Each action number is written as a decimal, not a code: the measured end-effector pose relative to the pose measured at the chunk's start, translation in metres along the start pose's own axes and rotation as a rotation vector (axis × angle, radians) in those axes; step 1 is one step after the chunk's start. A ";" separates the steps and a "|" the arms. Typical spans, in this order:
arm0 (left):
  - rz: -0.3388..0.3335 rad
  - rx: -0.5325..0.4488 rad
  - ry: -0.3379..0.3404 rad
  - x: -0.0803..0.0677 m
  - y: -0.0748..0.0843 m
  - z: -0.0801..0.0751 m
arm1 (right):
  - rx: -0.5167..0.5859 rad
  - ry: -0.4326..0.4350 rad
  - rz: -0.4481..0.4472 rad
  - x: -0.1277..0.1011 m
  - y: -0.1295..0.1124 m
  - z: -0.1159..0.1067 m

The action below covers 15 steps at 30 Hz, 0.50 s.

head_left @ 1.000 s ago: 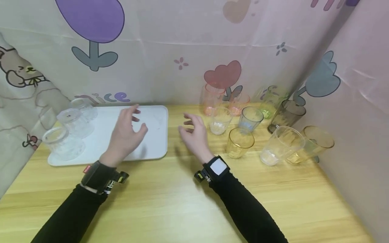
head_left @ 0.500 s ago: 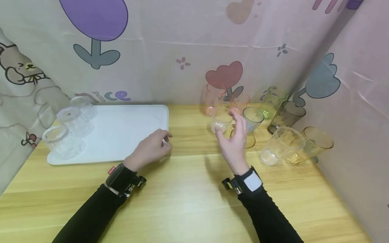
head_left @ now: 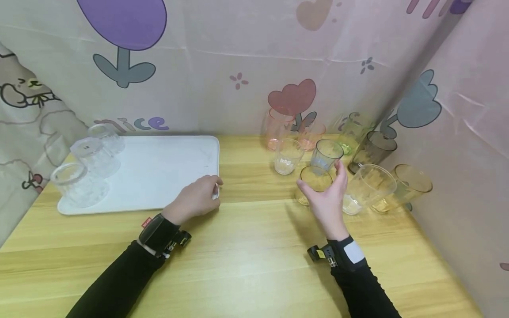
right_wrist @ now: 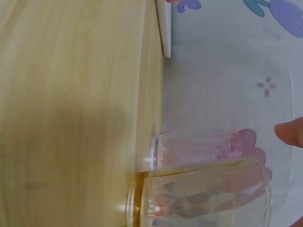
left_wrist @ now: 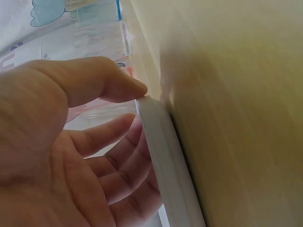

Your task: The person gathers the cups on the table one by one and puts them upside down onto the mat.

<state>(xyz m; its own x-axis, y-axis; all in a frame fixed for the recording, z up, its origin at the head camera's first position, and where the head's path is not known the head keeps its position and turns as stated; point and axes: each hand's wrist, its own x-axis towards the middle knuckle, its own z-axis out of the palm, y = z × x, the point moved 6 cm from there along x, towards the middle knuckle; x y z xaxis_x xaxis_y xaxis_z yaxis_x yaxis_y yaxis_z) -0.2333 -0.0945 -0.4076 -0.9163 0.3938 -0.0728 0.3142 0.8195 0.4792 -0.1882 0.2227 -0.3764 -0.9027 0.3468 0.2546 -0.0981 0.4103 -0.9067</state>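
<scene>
Three clear ribbed glasses [head_left: 85,170] stand upside down along the left edge of one white tray [head_left: 159,170] on the desk [head_left: 246,265]; nothing else lies in the tray. The left hand [head_left: 195,201] grips the tray's near right corner: in the left wrist view the thumb [left_wrist: 94,82] lies on top of the rim [left_wrist: 163,156] and the fingers [left_wrist: 123,165] curl beneath it.

To the right of the tray, nine upright tumblers stand grouped on the desk: two pink, two clear, one blue, one amber tumbler [head_left: 314,185], one green, one dark grey and one yellow at the far right. All appear empty. The right hand [head_left: 328,201] is at the amber tumbler, fingers [head_left: 341,174] spread wide around its sides; whether they press the glass cannot be determined.

The pink and green tumblers at the rear are partly hidden behind nearer ones. The right wrist view cuts off the amber tumbler's lower part.
</scene>
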 end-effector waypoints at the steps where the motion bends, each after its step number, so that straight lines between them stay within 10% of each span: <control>1: -0.004 0.000 -0.003 0.000 0.000 0.000 | 0.020 -0.013 0.028 0.000 0.002 -0.001; 15: -0.030 -0.005 0.009 0.000 -0.004 -0.002 | 0.211 -0.080 0.236 0.002 0.025 0.003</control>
<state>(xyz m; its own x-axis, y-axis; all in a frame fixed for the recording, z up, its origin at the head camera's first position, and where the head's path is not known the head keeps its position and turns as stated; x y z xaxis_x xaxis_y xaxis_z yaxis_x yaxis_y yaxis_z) -0.2345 -0.0983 -0.4078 -0.9275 0.3654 -0.0791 0.2853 0.8286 0.4817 -0.1935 0.2314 -0.3992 -0.9400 0.3410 0.0099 0.0403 0.1399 -0.9893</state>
